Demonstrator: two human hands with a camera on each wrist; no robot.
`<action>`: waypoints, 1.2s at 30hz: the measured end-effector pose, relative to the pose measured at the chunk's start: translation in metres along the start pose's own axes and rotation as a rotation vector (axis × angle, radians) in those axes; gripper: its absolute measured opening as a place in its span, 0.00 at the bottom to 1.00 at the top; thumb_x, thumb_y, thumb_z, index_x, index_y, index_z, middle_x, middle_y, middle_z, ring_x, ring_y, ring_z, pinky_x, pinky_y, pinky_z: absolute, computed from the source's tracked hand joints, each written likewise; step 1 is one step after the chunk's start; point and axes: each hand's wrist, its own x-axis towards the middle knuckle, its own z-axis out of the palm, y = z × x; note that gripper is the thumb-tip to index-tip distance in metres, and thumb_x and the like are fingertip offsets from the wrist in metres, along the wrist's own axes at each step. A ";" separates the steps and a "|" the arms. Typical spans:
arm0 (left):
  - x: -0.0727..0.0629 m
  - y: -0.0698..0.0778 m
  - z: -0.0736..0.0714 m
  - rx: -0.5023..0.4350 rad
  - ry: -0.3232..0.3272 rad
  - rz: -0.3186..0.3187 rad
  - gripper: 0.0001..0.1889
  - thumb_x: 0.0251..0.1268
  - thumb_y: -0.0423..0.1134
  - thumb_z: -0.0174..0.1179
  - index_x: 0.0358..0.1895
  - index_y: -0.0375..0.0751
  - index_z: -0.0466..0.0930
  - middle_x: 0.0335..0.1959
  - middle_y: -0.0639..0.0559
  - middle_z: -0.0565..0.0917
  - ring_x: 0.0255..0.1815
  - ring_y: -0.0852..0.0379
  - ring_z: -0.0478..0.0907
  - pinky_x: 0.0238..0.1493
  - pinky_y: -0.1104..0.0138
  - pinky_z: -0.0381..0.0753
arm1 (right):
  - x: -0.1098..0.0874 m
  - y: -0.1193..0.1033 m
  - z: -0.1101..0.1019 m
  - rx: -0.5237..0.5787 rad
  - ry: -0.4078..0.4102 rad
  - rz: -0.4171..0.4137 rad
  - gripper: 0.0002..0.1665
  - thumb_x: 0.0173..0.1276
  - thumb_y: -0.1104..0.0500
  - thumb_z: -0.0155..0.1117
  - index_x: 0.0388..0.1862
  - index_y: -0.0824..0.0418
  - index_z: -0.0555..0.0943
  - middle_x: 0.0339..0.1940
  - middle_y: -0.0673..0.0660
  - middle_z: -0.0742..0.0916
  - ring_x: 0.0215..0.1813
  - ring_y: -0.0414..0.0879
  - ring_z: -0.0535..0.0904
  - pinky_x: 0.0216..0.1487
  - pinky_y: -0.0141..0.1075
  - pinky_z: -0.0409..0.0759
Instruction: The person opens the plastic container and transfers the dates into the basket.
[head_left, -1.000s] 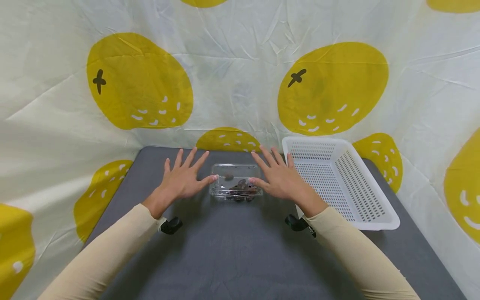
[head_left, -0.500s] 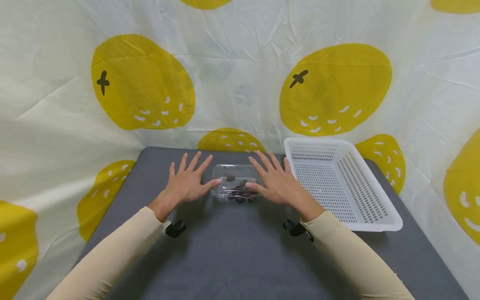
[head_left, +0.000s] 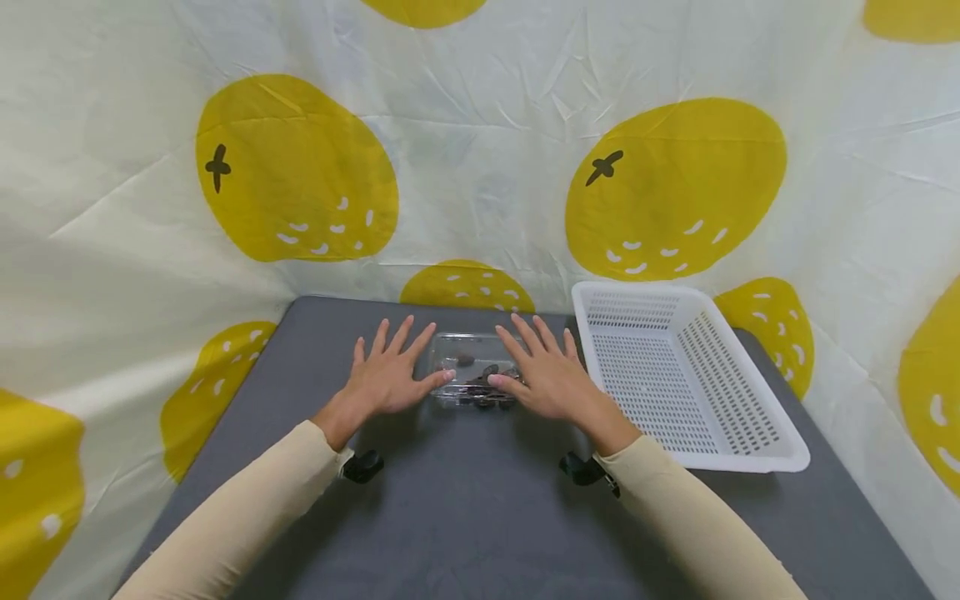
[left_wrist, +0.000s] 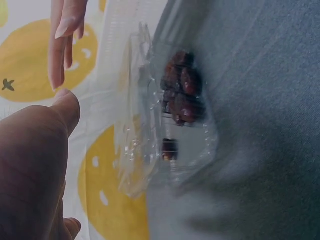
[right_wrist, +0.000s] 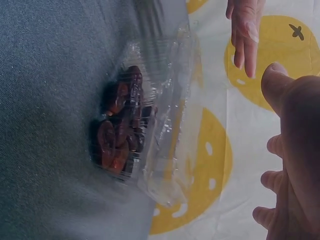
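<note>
A clear plastic clamshell box [head_left: 468, 342] stands on the grey tabletop between my two hands. Dark reddish-brown, glossy fruits that look like dates [left_wrist: 182, 90] are bunched at its right end, and one lies apart at the left. My left hand [head_left: 387, 381] hovers palm down at the box's left side, fingers spread, its thumb overlapping the box in the head view. On the other side my right hand [head_left: 551, 379] mirrors it, fingers fanned and thumb over the box's near right part. Both wrist views show the hands above the box, holding nothing.
A white perforated plastic basket [head_left: 678, 383] stands on the table's right side, close to my right hand and forearm. A white cloth with yellow fruit prints [head_left: 480, 192] hangs behind and around the grey table [head_left: 472, 508].
Both hands have sunk a little toward the box and come closer together, fingers still spread. The head view has shifted slightly. Box and basket stay in place on the table.
</note>
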 end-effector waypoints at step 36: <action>0.004 -0.019 0.024 -0.092 -0.005 0.014 0.51 0.69 0.78 0.48 0.86 0.60 0.41 0.88 0.43 0.42 0.87 0.28 0.37 0.80 0.27 0.43 | 0.000 -0.002 0.040 -0.003 0.005 0.010 0.49 0.77 0.27 0.50 0.88 0.44 0.49 0.90 0.55 0.51 0.89 0.63 0.43 0.81 0.76 0.43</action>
